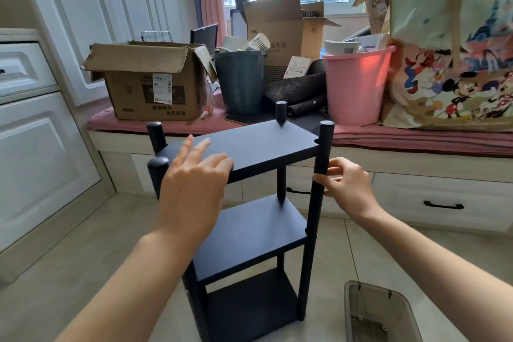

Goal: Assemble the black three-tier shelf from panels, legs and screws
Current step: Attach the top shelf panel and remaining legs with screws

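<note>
Black three-tier shelf point(249, 233) stands upright on the tiled floor before a cluttered window seat

Left hand point(191, 186) rests with loosely spread fingers on the top panel point(258, 144); right hand point(347, 183) pinches the near right leg point(316, 216). Behind stand a cardboard box point(150, 80), dark bucket point(240, 80), pink bucket point(356, 86) and cartoon-print bag point(455, 64). A box reads "AOC"; the grey tray point(380, 314) is cut off

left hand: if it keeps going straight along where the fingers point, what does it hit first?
Probably nothing at once: the left hand lies over the top panel, fingers aimed up-left toward the rear left leg. That leg top looks first in line, though depth is unclear.
</note>
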`<state>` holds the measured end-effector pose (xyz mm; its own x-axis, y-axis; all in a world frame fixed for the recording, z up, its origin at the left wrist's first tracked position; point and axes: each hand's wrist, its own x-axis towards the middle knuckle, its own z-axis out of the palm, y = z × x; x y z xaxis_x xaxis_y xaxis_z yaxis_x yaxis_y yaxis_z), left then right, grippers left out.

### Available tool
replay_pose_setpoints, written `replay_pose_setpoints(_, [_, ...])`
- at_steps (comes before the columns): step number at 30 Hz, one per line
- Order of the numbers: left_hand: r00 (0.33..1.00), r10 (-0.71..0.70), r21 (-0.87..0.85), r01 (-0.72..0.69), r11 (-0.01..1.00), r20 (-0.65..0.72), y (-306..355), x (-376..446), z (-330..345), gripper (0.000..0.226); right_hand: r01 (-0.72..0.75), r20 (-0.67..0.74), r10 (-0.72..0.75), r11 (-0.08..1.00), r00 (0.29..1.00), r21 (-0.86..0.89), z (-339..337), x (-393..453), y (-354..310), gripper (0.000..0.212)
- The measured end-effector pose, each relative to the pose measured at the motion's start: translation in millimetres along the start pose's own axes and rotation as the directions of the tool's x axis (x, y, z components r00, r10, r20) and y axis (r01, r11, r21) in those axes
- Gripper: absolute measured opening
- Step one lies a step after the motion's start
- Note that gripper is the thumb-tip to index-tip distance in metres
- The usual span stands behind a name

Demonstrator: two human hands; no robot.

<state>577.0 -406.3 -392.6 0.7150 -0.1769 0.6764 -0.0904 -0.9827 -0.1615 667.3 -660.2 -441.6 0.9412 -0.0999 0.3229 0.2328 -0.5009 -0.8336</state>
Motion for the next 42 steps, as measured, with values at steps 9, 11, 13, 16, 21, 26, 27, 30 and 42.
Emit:
replay_pose_setpoints(9, [0.992,0.006,-0.337,-0.049,0.94,-0.126,-10,-7,-28,0.064,-0.127,-0.09,0.12,0.989,0.989,-0.075,0,5,10,0.037])
replay_pose_setpoints(11, [0.982,-0.188,-0.534,0.149,0.833,-0.02,-20,-8,-31,0.088,-0.148,-0.036,0.145,0.984,0.989,-0.099,4,2,11,0.035])
replay_pose_setpoints(13, [0.944,-0.311,-0.679,0.299,0.67,0.11,-33,-10,-29,0.092,-0.153,0.006,0.155,0.981,0.988,-0.118,6,-2,8,0.032])
replay_pose_setpoints(16, [0.918,-0.287,-0.762,0.39,0.517,0.275,-48,-15,-19,0.066,-0.218,0.08,0.216,0.976,0.973,0.026,4,-7,-6,0.035])
replay_pose_setpoints(21, [0.936,-0.279,-0.779,0.337,0.529,0.216,-39,-25,7,0.03,-0.464,0.463,0.266,0.794,0.846,0.392,6,-21,-51,0.05])
replay_pose_setpoints(26, [0.885,-0.437,-0.765,0.391,0.512,0.16,-11,-21,13,0.027,-0.629,0.725,0.155,0.638,0.671,0.445,28,-36,-85,0.046])
replay_pose_setpoints(27, [0.883,-0.446,-0.746,0.393,0.537,0.145,-1,-20,12,0.029,-0.624,0.725,0.141,0.635,0.674,0.456,32,-36,-86,0.045])
replay_pose_setpoints(30, [0.895,-0.426,-0.667,0.401,0.629,0.136,27,-14,10,0.05,-0.608,0.66,0.15,0.574,0.736,0.548,37,-30,-86,0.037])
replay_pose_setpoints(42, [0.977,-0.204,-0.648,0.194,0.737,0.062,44,-18,-8,0.067,-0.677,0.7,0.177,0.495,0.692,0.544,22,4,-64,0.033])
